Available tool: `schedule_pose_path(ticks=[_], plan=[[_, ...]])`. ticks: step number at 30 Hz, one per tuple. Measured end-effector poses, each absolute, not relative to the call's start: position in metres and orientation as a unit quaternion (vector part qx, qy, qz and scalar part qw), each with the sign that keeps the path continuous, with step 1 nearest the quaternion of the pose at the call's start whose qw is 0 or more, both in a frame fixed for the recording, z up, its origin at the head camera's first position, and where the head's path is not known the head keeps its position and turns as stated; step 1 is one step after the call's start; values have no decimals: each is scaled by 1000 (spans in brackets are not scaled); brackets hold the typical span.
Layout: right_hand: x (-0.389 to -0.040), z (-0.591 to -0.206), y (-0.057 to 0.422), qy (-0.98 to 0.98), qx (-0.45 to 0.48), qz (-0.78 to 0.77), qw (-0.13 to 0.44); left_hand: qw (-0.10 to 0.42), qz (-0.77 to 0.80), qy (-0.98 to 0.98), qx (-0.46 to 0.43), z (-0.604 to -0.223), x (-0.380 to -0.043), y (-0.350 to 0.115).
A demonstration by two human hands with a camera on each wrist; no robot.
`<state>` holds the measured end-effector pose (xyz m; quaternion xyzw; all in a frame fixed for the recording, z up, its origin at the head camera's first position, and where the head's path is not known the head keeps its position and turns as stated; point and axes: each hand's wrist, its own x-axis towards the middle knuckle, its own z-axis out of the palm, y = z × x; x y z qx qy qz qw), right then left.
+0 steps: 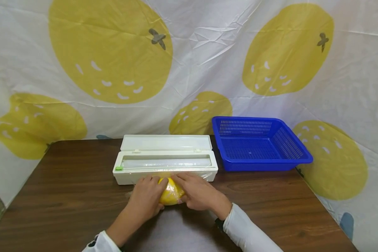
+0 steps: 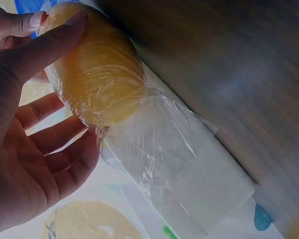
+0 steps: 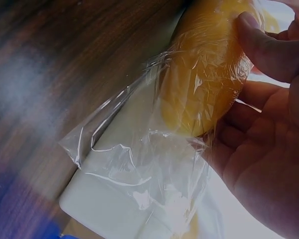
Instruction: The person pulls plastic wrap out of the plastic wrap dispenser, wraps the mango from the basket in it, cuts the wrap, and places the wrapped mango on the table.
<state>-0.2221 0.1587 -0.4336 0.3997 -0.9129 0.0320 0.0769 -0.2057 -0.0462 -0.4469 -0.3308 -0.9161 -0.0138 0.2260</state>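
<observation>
A smooth, oval yellow fruit (image 1: pixel 171 193) wrapped in clear plastic film is held between both hands, in front of the film box. My left hand (image 1: pixel 147 197) grips its left end, thumb laid over the top and fingers curled beneath. On the other end, my right hand (image 1: pixel 199 191) holds it with the thumb (image 3: pixel 266 47) pressed on the wrapped surface. Loose plastic film (image 2: pixel 154 144) sticks out beyond the fruit on the left, and more crumpled film (image 3: pixel 124 164) spreads on the right. Both flaps overlap the white box in the wrist views.
Just behind the hands stands a white cling film box (image 1: pixel 132 177), lid (image 1: pixel 167 142) raised, with a film roll (image 1: pixel 167 163) inside and a green slider (image 1: pixel 119 168). A blue plastic basket (image 1: pixel 258 166) sits at the back right of the brown wooden table (image 1: pixel 75 196). A lemon-print cloth (image 1: pixel 201 63) hangs behind.
</observation>
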Motion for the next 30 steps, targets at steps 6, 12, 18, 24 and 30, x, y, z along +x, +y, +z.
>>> schedule_pose_path(ticks=[6,12,18,24,30], plan=[[-222,-432,158,-918,391,38,48,217,-11,-918,-332,-447,-205,-47],[-225,-433,160,-920,387,43,36,203,7,-924,-323,-448,-202,-43],[-227,-434,160,-915,398,56,45,226,4,-921,-319,-448,-203,-43],[-228,-436,162,-908,410,64,57,218,-3,-919,-328,-446,-203,-45],[-229,-433,163,-906,408,101,57,219,-15,-916,-335,-445,-203,-48]])
